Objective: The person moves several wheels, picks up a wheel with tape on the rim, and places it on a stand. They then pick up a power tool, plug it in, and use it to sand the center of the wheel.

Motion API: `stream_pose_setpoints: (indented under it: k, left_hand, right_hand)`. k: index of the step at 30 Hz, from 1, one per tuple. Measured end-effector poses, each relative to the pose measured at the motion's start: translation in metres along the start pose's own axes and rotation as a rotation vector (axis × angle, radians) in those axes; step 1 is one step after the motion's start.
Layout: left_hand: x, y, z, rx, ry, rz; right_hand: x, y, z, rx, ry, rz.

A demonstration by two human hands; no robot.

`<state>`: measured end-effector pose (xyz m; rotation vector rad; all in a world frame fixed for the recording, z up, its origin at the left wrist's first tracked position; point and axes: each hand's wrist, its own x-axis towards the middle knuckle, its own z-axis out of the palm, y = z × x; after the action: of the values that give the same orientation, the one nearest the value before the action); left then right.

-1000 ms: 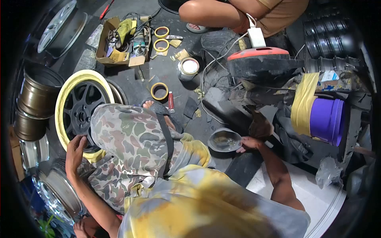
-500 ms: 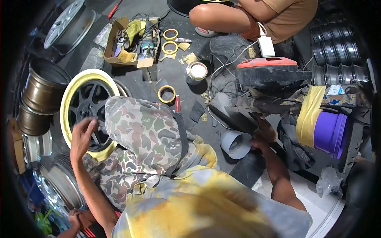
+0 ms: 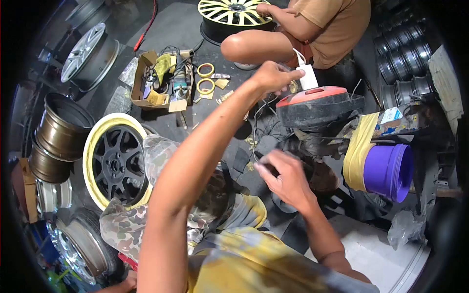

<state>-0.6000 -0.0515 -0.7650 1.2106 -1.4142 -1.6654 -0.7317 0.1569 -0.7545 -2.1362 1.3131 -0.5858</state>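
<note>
My left hand (image 3: 276,78) reaches across to the white power adapter box (image 3: 308,77), its thumb stretched out to the box's left edge. The other fingers of that hand curl below, partly hidden. A white cable (image 3: 299,57) loops over the top of the box, which stands behind a red and black machine housing (image 3: 315,100). My right hand (image 3: 289,179) hovers, slightly blurred, over the floor near a thin pale cord (image 3: 254,146). Thumb and forefinger are apart there, with a dark gap between. Below it, a grey cup-shaped piece (image 3: 282,202) is mostly covered.
A black wheel with a yellow-taped rim (image 3: 88,161) leans at my left. Beyond lie a cardboard tool box (image 3: 141,102) and tape rolls (image 3: 205,70). Another person (image 3: 332,29) sits ahead by a yellow-spoked wheel (image 3: 234,18). A purple bucket (image 3: 386,168) stands at right.
My left hand has moved from beside the black wheel, forward and right to the white box. My right hand has left the grey cup-shaped piece and moved left.
</note>
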Motion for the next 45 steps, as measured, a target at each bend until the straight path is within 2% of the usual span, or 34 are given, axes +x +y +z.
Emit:
stream_pose_setpoints:
  k: [1, 3, 5, 8, 9, 10, 11, 14, 15, 17, 19, 21, 23, 25, 27, 29, 31, 33, 35, 37, 40, 43, 45]
  left_hand:
    - [0.011, -0.006, 0.007, -0.068, -0.011, -0.025]
    - [0.018, -0.007, 0.024, -0.129, 0.037, 0.034]
    - [0.016, -0.004, 0.031, -0.199, 0.048, 0.009]
    - [0.036, -0.024, 0.042, -0.404, 0.037, 0.067]
    - [0.041, -0.027, 0.045, -0.484, 0.040, 0.095]
    - [0.035, -0.020, 0.041, -0.331, 0.109, 0.134]
    - [0.030, -0.013, 0.039, -0.316, 0.110, 0.132]
    - [0.034, -0.011, 0.030, -0.536, 0.018, 0.142]
    - [0.037, -0.003, 0.023, -0.790, 0.121, 0.033]
    - [0.034, 0.003, -0.009, -1.038, 0.109, 0.176]
    - [0.026, 0.007, -0.021, -0.725, 0.090, 0.199]
    - [0.029, 0.008, -0.030, -0.374, 0.060, 0.180]
    - [0.013, 0.023, -0.044, -0.312, 0.054, 0.220]
    - [-0.011, 0.046, -0.076, 0.306, 0.139, 0.380]
    - [-0.052, 0.063, -0.106, 0.276, 0.129, 0.595]
    - [-0.104, 0.088, -0.121, 0.274, 0.229, 0.542]
    - [-0.150, 0.119, -0.087, 0.204, 0.434, 0.648]
    - [-0.161, 0.124, -0.110, -0.108, 0.101, 0.709]
    - [-0.168, 0.137, -0.102, -0.008, 0.199, 0.776]
    - [-0.185, 0.145, -0.109, 0.042, 0.250, 0.835]
    - [-0.212, 0.159, -0.136, 0.131, 0.343, 0.924]
    - [-0.241, 0.172, -0.167, 0.262, 0.473, 1.019]
    - [-0.258, 0.172, -0.185, 0.354, 0.550, 1.035]
  right_hand:
    - [0.013, -0.023, -0.016, -0.029, 0.148, -0.103]
    - [0.039, -0.046, -0.049, -0.334, 0.429, -0.318]
    - [0.062, -0.050, -0.067, -0.603, 0.528, -0.272]
    - [0.079, -0.045, -0.072, -0.671, 0.352, -0.101]
    - [0.078, -0.042, -0.069, -0.778, 0.316, -0.088]
    - [0.079, -0.040, -0.066, -0.816, 0.307, -0.044]
    - [0.079, -0.039, -0.064, -0.854, 0.294, 0.001]
    - [0.082, -0.038, -0.064, -0.883, 0.294, 0.006]
    - [0.081, -0.038, -0.063, -0.895, 0.288, 0.010]
    - [0.079, -0.039, -0.059, -0.868, 0.266, 0.031]
    - [0.074, -0.038, -0.057, -0.858, 0.217, 0.056]
    - [0.078, -0.033, -0.059, -0.876, 0.271, 0.016]
    - [0.081, -0.031, -0.061, -0.872, 0.268, -0.005]
    - [0.085, -0.031, -0.061, -0.843, 0.293, 0.000]
    - [0.091, -0.038, -0.057, -0.778, 0.317, 0.003]
    - [0.104, -0.048, -0.050, -0.499, 0.504, -0.183]
    - [0.123, -0.059, -0.035, -0.234, 0.564, -0.232]
    - [0.148, -0.054, -0.014, -0.066, 0.556, -0.265]
    - [0.168, -0.043, 0.012, -0.009, 0.438, -0.205]
    - [0.174, -0.023, 0.030, 0.166, 0.168, -0.174]
    - [0.159, 0.005, 0.060, -0.039, 0.071, -0.217]
    - [0.135, 0.028, 0.068, -0.220, 0.104, -0.207]
    - [0.132, 0.021, 0.053, -0.306, 0.132, -0.172]
